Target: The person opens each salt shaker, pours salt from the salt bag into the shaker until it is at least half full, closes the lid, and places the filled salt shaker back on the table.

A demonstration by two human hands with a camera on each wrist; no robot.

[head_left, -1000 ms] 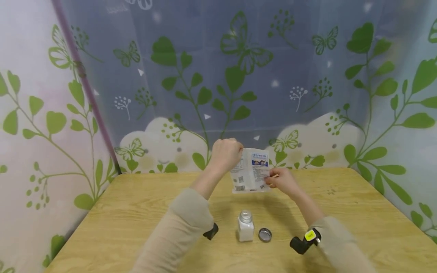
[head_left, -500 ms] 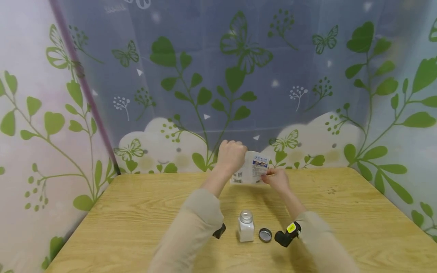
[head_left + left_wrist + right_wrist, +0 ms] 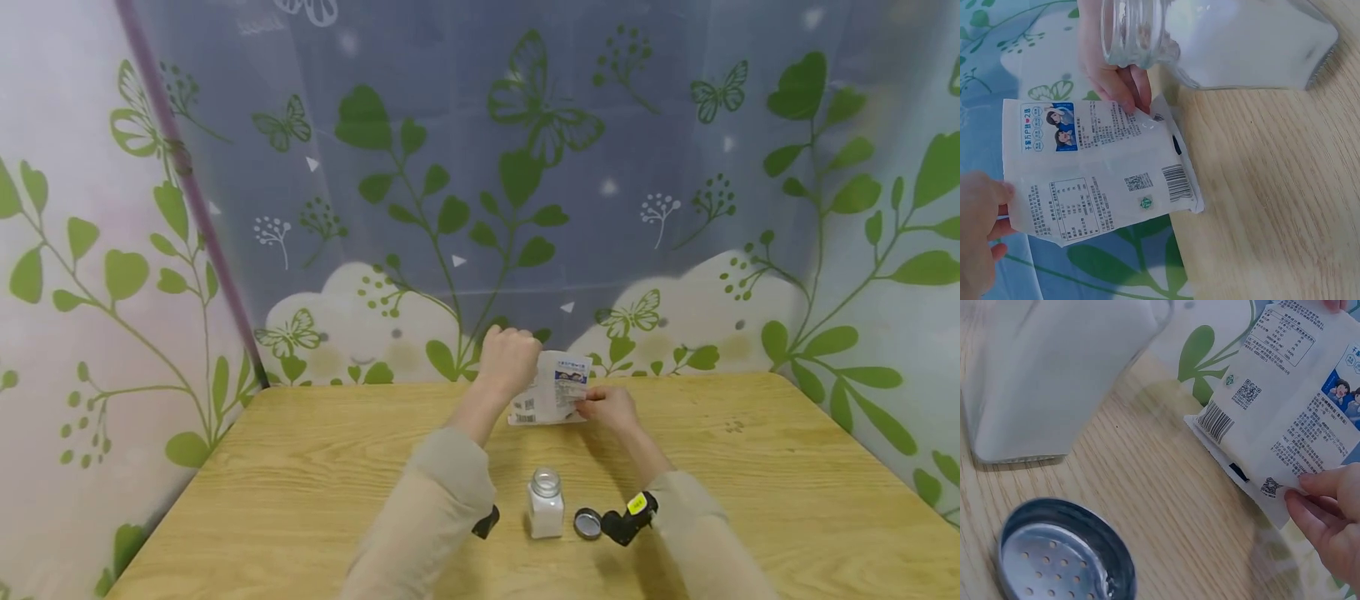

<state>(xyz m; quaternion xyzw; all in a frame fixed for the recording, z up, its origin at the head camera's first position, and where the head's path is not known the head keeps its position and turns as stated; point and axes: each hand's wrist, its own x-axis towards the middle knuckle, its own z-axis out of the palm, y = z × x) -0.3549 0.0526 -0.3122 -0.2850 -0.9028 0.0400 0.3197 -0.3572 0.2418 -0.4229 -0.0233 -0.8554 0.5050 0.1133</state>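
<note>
Above the table's far part, a white printed packet [image 3: 551, 387] hangs between both hands, its back with barcode and QR code in view. My left hand [image 3: 507, 362] grips its upper left corner, thumb and fingertips at the edge in the left wrist view. At the opposite side, my right hand [image 3: 611, 408] pinches the packet's edge between thumb and fingers. Nearer to me stands an uncovered glass jar [image 3: 546, 508], holding white contents. Beside it lies a round metal lid [image 3: 587, 523], which shows small holes in the right wrist view.
Under everything is a wooden table [image 3: 330, 475]. A patterned curtain [image 3: 465, 183] with leaves and butterflies rises behind its far edge. A black wrist device [image 3: 630, 518] on the right arm sits close to the lid in the head view.
The packet has dipped slightly, with both hands still holding it. My right hand and forearm have shifted left, bringing the wrist device near the lid. Jar and lid stay in place.
</note>
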